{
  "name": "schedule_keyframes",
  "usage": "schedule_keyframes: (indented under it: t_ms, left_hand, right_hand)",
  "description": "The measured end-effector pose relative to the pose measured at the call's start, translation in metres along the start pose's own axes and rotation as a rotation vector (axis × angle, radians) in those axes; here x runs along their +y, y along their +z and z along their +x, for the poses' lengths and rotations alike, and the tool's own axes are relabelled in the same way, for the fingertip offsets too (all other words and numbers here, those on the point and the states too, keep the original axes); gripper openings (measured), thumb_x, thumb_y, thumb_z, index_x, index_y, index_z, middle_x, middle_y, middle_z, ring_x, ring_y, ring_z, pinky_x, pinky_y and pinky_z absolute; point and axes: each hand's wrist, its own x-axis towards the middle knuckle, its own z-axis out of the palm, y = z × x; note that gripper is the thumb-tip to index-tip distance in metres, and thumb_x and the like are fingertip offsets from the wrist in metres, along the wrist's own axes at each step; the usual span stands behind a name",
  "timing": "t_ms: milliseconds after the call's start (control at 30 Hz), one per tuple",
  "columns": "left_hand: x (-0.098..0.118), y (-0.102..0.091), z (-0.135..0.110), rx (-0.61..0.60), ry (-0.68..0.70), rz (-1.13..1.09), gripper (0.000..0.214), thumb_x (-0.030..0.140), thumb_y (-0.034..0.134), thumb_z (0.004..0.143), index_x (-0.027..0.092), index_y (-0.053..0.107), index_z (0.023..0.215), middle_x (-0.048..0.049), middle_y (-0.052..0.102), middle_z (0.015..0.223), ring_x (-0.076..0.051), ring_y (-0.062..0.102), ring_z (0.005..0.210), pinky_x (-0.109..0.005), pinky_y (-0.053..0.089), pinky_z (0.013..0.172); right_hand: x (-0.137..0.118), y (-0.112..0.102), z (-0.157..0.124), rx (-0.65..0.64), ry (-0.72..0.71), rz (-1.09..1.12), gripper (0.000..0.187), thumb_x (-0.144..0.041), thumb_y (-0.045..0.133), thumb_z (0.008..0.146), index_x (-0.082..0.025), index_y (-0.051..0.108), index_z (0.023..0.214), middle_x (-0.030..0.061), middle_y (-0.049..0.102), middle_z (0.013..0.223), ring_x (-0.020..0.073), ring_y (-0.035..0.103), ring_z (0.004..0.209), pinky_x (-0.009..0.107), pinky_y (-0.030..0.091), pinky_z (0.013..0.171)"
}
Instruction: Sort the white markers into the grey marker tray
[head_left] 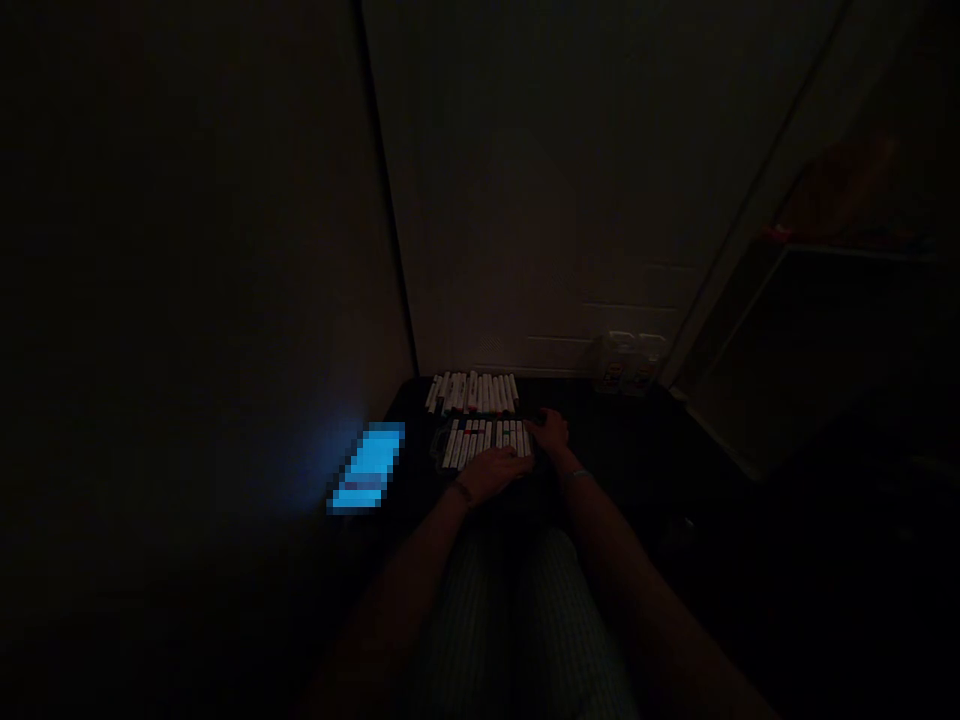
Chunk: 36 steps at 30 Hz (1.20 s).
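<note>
A row of white markers (472, 440) lies side by side in a clear case (438, 452), with dark bands on some of them. Across the front right of this row rests my left hand (495, 472), its fingers stretched out over the markers' lower ends. At the right end of the case is my right hand (552, 432), fingers curled beside the last markers. Whatever its fingertips close on is hidden in the dark. Just behind the case lies a second row of white markers (480, 392), touched by neither hand.
The dark tabletop (637, 440) meets a pale wall at the back. Two clear jugs (628, 362) stand at its far right corner. To the left glows a blurred blue screen (367, 468). A shelf-like unit (787, 300) is on the right. The room is very dim.
</note>
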Motion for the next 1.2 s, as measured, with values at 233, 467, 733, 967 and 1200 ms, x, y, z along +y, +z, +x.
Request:
schedule_keyframes:
  t_ms: [233, 467, 733, 967, 1200]
  left_hand:
    - [-0.0014, 0.0017, -0.0012, -0.006, -0.011, -0.014, 0.033, 0.026, 0.036, 0.088, 0.025, 0.048, 0.118, 0.0002, 0.061, 0.094, -0.012, 0.052, 0.086, -0.022, 0.04, 0.077]
    - [-0.0047, 0.0079, -0.0012, 0.031, 0.084, 0.061, 0.034, 0.023, 0.038, 0.087, 0.025, 0.045, 0.12, 0.0001, 0.056, 0.113, -0.013, 0.049, 0.094, -0.027, 0.04, 0.082]
    - [-0.0042, 0.002, -0.0023, 0.057, -0.003, 0.098, 0.037, 0.033, 0.04, 0.086, 0.026, 0.043, 0.122, 0.0002, 0.051, 0.123, -0.016, 0.047, 0.102, -0.031, 0.038, 0.087]
    - [-0.0057, 0.0015, -0.0061, 0.093, -0.123, 0.119, 0.043, 0.046, 0.038, 0.084, 0.029, 0.043, 0.123, -0.0006, 0.048, 0.127, -0.021, 0.042, 0.115, -0.039, 0.032, 0.095]
    - [-0.0077, 0.0079, -0.0064, 0.051, -0.11, 0.083, 0.043, 0.044, 0.038, 0.084, 0.029, 0.042, 0.124, 0.0009, 0.048, 0.127, -0.017, 0.044, 0.114, -0.031, 0.037, 0.09]
  right_hand:
    - [0.0042, 0.0049, 0.0024, 0.012, -0.02, 0.003, 0.055, -0.051, 0.056, 0.069, -0.022, 0.05, 0.115, 0.0065, 0.049, 0.117, 0.0236, 0.045, 0.107, 0.034, 0.034, 0.089]
    - [0.005, 0.0051, 0.0008, 0.019, -0.043, -0.007, 0.051, -0.05, 0.055, 0.07, -0.022, 0.051, 0.112, 0.0064, 0.05, 0.116, 0.022, 0.045, 0.106, 0.033, 0.033, 0.089]
    - [0.0044, 0.0038, -0.0002, 0.026, -0.055, 0.005, 0.046, -0.048, 0.055, 0.07, -0.023, 0.054, 0.109, 0.0059, 0.051, 0.115, 0.0216, 0.046, 0.105, 0.032, 0.033, 0.088]
    - [0.0067, 0.0063, -0.001, 0.035, -0.084, 0.002, 0.045, -0.049, 0.054, 0.071, -0.024, 0.055, 0.108, 0.005, 0.05, 0.115, 0.021, 0.045, 0.104, 0.032, 0.033, 0.087]
    - [0.0063, 0.006, -0.0014, 0.028, -0.088, -0.001, 0.043, -0.05, 0.054, 0.071, -0.024, 0.056, 0.106, 0.0052, 0.05, 0.115, 0.0214, 0.046, 0.103, 0.033, 0.034, 0.086]
